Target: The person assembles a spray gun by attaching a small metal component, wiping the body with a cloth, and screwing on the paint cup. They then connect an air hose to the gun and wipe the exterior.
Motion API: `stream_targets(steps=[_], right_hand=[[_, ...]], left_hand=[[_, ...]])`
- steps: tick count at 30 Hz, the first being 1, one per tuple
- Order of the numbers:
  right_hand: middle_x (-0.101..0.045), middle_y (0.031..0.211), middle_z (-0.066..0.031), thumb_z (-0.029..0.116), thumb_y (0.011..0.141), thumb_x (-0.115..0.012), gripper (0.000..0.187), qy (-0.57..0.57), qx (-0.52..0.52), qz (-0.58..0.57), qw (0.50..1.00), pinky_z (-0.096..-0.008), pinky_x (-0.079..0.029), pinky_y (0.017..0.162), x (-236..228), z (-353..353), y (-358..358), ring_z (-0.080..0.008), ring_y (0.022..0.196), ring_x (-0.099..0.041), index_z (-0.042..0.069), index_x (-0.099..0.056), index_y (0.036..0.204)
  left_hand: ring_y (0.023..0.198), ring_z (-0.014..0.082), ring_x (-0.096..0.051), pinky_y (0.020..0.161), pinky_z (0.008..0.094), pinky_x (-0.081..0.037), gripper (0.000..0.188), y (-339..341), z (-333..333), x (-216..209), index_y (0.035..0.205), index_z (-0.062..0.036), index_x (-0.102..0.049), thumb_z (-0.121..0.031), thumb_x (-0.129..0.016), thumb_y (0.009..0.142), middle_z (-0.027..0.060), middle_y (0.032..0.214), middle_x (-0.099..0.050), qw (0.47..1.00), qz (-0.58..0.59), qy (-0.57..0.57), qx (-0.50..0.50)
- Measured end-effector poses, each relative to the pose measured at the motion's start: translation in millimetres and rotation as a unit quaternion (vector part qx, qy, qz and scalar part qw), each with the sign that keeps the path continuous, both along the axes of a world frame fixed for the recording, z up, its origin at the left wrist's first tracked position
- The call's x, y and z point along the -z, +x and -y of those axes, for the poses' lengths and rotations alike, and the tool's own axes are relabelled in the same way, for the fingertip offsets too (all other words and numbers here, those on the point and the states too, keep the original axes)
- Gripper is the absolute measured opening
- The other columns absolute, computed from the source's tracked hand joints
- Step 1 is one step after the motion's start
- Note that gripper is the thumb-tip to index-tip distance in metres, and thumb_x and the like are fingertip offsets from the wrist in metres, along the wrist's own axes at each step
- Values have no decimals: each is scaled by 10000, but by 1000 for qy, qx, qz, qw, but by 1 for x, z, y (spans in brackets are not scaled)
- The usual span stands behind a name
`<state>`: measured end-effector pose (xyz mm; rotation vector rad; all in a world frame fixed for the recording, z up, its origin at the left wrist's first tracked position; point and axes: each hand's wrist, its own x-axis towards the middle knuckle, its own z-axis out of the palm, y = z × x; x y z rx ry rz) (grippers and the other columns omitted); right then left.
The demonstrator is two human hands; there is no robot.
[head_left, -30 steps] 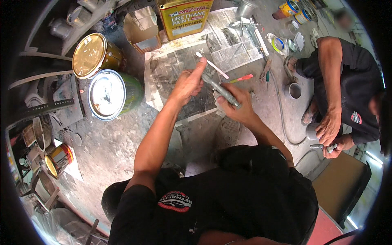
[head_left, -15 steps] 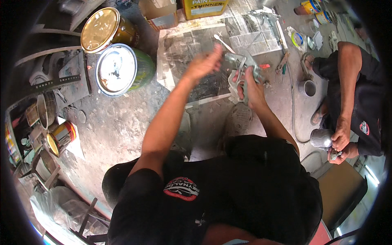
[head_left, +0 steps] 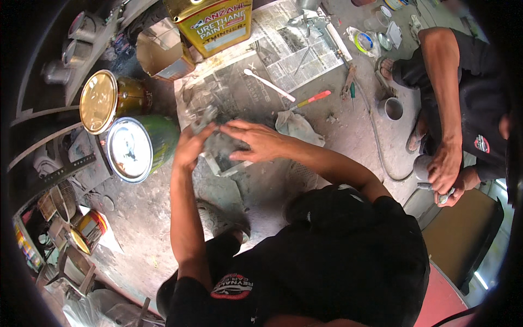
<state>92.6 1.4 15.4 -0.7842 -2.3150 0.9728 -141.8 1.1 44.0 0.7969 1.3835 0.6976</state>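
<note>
The left hand (head_left: 192, 146) was curled around a small grey, dust-coated part (head_left: 202, 117), its fingers closed on the piece and lifting its upper end clear of the floor. Just to the right of it, the right hand (head_left: 256, 140) lay flat and spread, palm down, pressing on a grey rectangular piece (head_left: 223, 159) whose lower corner jutted out beneath the wrist; whether the two grey pieces were one object could not be told, since the hands covered the place where they met. Both hands worked above a sheet of grey-stained newspaper (head_left: 239, 90) spread on the concrete floor. Beyond the right hand's fingertips lay a white stirring stick (head_left: 269, 85), and further to the right of that a screwdriver with a red and yellow handle (head_left: 311, 99). A crumpled grey rag (head_left: 297, 126) sat just beside the right forearm. To the left of the left hand stood two round tins, a green one with a silver lid (head_left: 131, 148) nearest the wrist and a brown one with a gold lid (head_left: 99, 101) behind it. Farther ahead of both hands stood a tall yellow rectangular can (head_left: 212, 24) with an open cardboard box (head_left: 160, 52) at its left. Well away to the right, another person's hands (head_left: 445, 173) gripped a small metal tool.
</note>
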Motion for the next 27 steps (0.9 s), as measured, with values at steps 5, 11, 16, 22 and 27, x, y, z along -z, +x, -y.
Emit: stream_targets(steps=[5,11,16,22,27], right_hand=[[-571,1177,-184,262,909,-672,379,-57,53,134,988,-450,-553,829,28,-48,3,-360,1006,-647,76,-623,1236],[-581,1130,-174,148,818,-669,230,51,40,162,985,-452,-573,799,100,-55,9,-352,964,-662,48,-655,1025],[-603,1048,-105,149,829,-625,196,78,53,110,989,-434,-571,768,67,-42,1,-310,1039,-622,52,-679,991],[-601,945,-91,131,799,-635,178,156,86,97,979,-387,-559,685,89,-56,-2,-277,902,-621,79,-661,968],[-648,779,-89,64,752,-708,172,95,443,178,873,-459,-493,711,80,-102,136,-331,792,-617,87,-675,919]], left_hand=[[806,159,-647,721,309,-525,219,-26,21,-30,1072,14,-660,-162,-643,944,86,954,-698,994,9,-2,-111],[739,167,-648,660,307,-528,208,-11,15,-23,1066,3,-657,-174,-630,959,93,927,-704,994,-28,-8,-108],[795,170,-649,663,304,-532,246,-2,6,-9,1108,8,-648,-198,-606,981,103,919,-708,996,-62,-25,-66],[760,175,-665,679,330,-550,454,22,-12,-7,1369,3,-528,-273,-571,1010,143,1007,-704,998,-5,20,-61],[813,182,-679,751,337,-570,513,20,-1,-4,1451,0,-459,-174,-597,988,160,1029,-704,994,36,-15,-103]])
